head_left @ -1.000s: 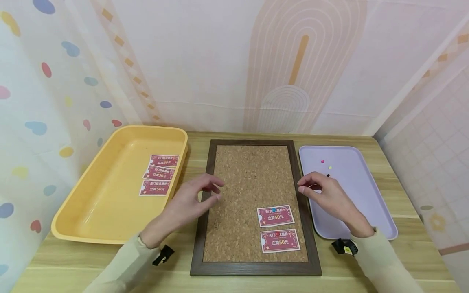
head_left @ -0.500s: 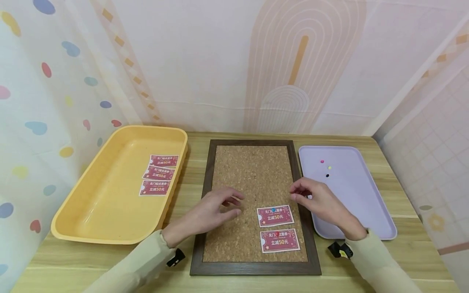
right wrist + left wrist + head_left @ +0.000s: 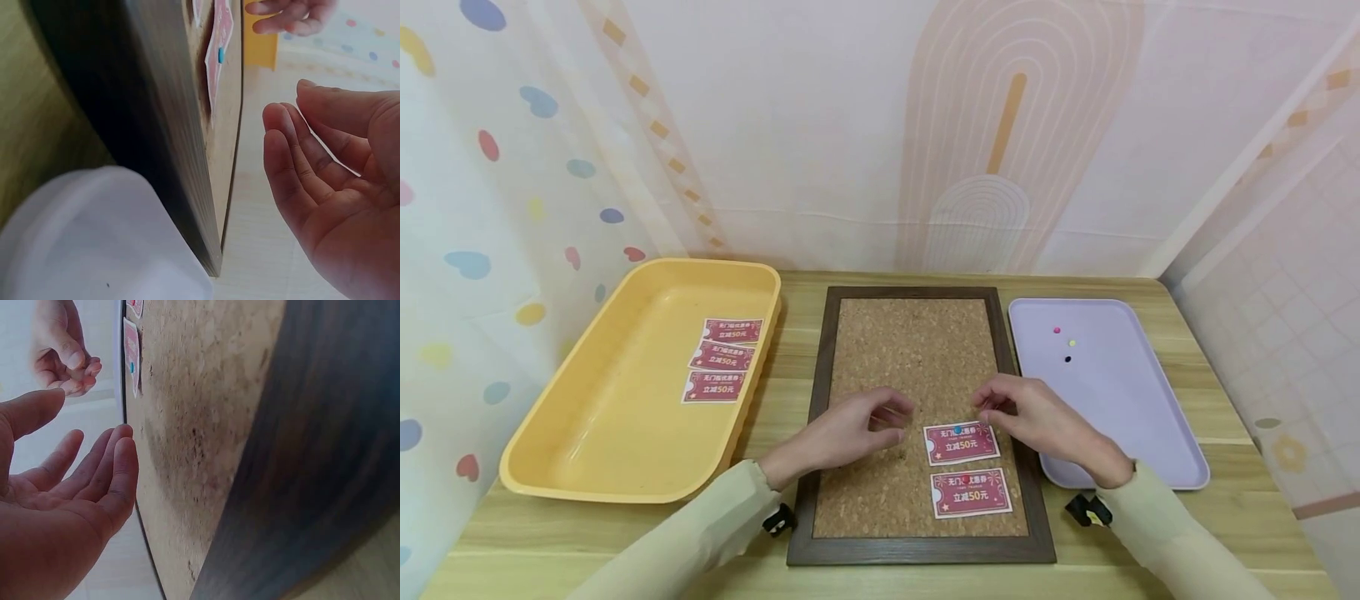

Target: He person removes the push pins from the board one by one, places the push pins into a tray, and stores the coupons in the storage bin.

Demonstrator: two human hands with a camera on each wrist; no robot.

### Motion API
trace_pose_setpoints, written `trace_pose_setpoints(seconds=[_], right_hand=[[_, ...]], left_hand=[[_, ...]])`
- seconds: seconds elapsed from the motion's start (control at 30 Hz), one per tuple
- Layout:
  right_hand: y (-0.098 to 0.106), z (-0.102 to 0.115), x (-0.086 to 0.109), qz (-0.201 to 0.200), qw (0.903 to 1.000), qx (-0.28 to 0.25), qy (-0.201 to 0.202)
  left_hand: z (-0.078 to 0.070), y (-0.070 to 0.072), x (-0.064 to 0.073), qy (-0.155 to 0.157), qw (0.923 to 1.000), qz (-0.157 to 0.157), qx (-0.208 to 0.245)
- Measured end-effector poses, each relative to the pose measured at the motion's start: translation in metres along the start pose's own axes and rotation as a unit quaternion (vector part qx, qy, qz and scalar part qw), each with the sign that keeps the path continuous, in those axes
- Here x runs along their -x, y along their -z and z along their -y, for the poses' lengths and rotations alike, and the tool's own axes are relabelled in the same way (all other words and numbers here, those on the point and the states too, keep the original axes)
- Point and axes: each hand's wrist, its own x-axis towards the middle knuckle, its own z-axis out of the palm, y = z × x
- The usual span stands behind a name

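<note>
A framed cork board (image 3: 910, 350) lies on the table. Two red coupons are fixed at its lower right: the upper coupon (image 3: 961, 446) bears a blue pushpin (image 3: 957, 431), the lower coupon (image 3: 972, 497) a red one. My left hand (image 3: 846, 429) hovers over the board's middle, left of the upper coupon, fingers loosely bent and nothing between them. Above the board's right side, by the upper coupon's top right corner, is my right hand (image 3: 1037, 417). In the right wrist view a gap shows between its thumb (image 3: 337, 106) and fingers, holding nothing.
Left of the board stands a deep yellow tub (image 3: 617, 417) with three more coupons (image 3: 722, 356) along its right side. On the right, a lilac tray (image 3: 1127, 400) carries a pink pin (image 3: 1057, 331), a yellow pin (image 3: 1072, 343) and a black pin (image 3: 1068, 359). A patterned curtain hangs behind.
My left hand has moved right, from the board's left edge to over its middle. My right hand has shifted left and nearer, off the tray toward the upper coupon. Both coupons stay put.
</note>
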Motion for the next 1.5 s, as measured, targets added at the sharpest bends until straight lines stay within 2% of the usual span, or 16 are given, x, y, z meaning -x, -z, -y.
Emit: trace_pose_setpoints(seconds=[0.2, 0.43, 0.6, 0.93, 1.27, 1.5], right_hand=[[-0.002, 0.0, -0.003, 0.024, 0.9994, 0.021, 0.013], [-0.007, 0.001, -0.008, 0.052, 0.9985, 0.012, 0.01], [-0.01, 0.001, -0.01, 0.066, 0.9977, 0.014, 0.008], [-0.012, -0.001, -0.015, 0.085, 0.9951, 0.05, 0.006], [-0.013, 0.0, -0.02, 0.102, 0.9933, 0.053, -0.009], [-0.016, 0.0, -0.023, 0.108, 0.9925, 0.059, -0.002]], left_hand=[[0.002, -0.006, -0.009, 0.009, 0.9998, 0.001, -0.02], [0.001, -0.011, -0.017, 0.007, 0.9983, 0.005, -0.058], [0.0, -0.014, -0.023, 0.006, 0.9943, 0.008, -0.106], [-0.005, -0.02, -0.032, 0.024, 0.9877, 0.011, -0.154], [-0.007, -0.025, -0.033, 0.009, 0.9811, -0.005, -0.193], [-0.008, -0.029, -0.032, 0.008, 0.9745, -0.009, -0.224]])
